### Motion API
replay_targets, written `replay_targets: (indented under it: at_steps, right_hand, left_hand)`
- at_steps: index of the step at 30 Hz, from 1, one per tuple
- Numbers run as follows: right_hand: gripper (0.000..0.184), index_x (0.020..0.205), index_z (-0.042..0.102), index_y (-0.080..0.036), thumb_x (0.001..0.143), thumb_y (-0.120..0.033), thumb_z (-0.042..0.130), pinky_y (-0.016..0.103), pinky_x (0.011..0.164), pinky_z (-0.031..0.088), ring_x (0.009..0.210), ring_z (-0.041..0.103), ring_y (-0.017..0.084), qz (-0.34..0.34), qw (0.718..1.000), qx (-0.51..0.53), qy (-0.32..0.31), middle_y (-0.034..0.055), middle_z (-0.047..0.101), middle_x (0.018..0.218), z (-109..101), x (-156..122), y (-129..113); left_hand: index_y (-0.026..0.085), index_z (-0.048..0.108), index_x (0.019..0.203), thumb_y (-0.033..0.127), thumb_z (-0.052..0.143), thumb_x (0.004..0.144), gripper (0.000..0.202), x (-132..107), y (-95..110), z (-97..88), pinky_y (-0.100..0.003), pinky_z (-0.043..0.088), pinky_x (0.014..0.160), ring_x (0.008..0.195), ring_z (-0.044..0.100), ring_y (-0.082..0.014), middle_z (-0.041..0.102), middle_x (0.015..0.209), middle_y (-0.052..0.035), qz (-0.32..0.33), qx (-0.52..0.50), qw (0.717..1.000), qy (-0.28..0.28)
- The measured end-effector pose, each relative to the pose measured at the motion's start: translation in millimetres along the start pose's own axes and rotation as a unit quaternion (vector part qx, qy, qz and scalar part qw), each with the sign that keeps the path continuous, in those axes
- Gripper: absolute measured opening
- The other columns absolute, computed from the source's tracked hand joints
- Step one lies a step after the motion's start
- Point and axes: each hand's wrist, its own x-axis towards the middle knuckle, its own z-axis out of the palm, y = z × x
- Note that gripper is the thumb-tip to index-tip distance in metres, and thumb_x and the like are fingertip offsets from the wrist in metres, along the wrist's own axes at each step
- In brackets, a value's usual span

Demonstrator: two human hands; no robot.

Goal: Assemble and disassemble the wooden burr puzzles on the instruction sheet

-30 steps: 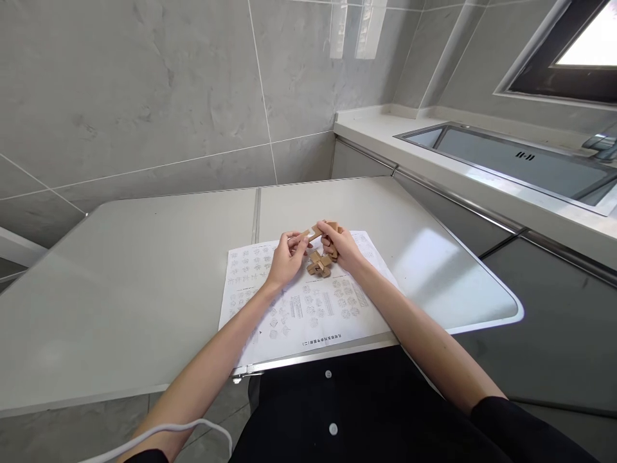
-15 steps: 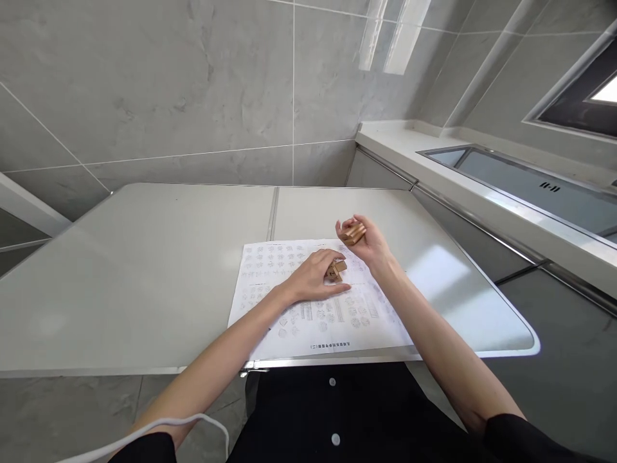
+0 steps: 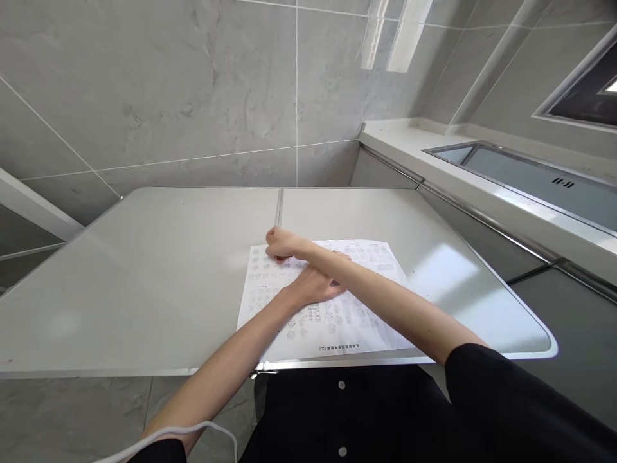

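My right hand (image 3: pixel 282 244) is closed in a fist, palm down, over the far left corner of a printed sheet (image 3: pixel 289 341). Half a second ago it held a few small brown wooden puzzle pieces; its fingers now hide what is inside. Underneath my right forearm, my left hand (image 3: pixel 313 283) rests on the sheet with fingers curled. Wooden puzzle pieces showed in its grasp earlier; only a small dark gap is visible there now. The sheet bears rows of small puzzle diagrams and a title line near the table's front edge.
The sheet lies on a white folding table (image 3: pixel 144 283) with a seam (image 3: pixel 279 207) across it. To the right runs a counter (image 3: pixel 400 138) with a sink (image 3: pixel 530 177). A white cable (image 3: pixel 183 429) hangs across my left forearm. A grey tiled wall (image 3: pixel 202 83) stands behind.
My right hand has swung left across my left hand and turned palm down, closing into a fist. My left hand has stayed nearly in place. The view has shifted slightly.
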Motion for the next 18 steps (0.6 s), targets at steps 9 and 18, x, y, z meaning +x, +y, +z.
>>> replay_targets:
  at_steps: [9, 18]
  right_hand:
    - [0.042, 0.139, 0.065, -0.019, 0.103, -0.037, 0.076, 0.049, 0.096, 0.063, 0.115, 0.071, 0.029, -0.018, 0.950, -0.313, 0.007, 0.0120, 0.067, 0.140, 54.7, 1.3, -33.9]
    - [0.040, 0.139, 0.065, -0.018, 0.105, -0.037, 0.074, 0.050, 0.096, 0.063, 0.116, 0.071, 0.028, -0.065, 0.898, -0.434, 0.035, 0.0120, 0.067, 0.139, 71.5, -8.8, -33.4]
  left_hand:
    - [0.028, 0.042, 0.159, 0.039, 0.060, 0.102, 0.061, 2.9, -13.1, 11.8, -0.058, 0.041, 0.125, 0.153, 0.048, -0.0364, 0.052, 0.164, -0.0139, 0.004, 0.023, 0.998, -0.056]
    - [0.028, 0.021, 0.169, 0.048, 0.060, 0.103, 0.079, -1.7, -14.9, 16.0, -0.062, 0.032, 0.131, 0.166, 0.027, -0.0376, 0.038, 0.173, -0.0172, -0.017, 0.051, 0.998, -0.034]
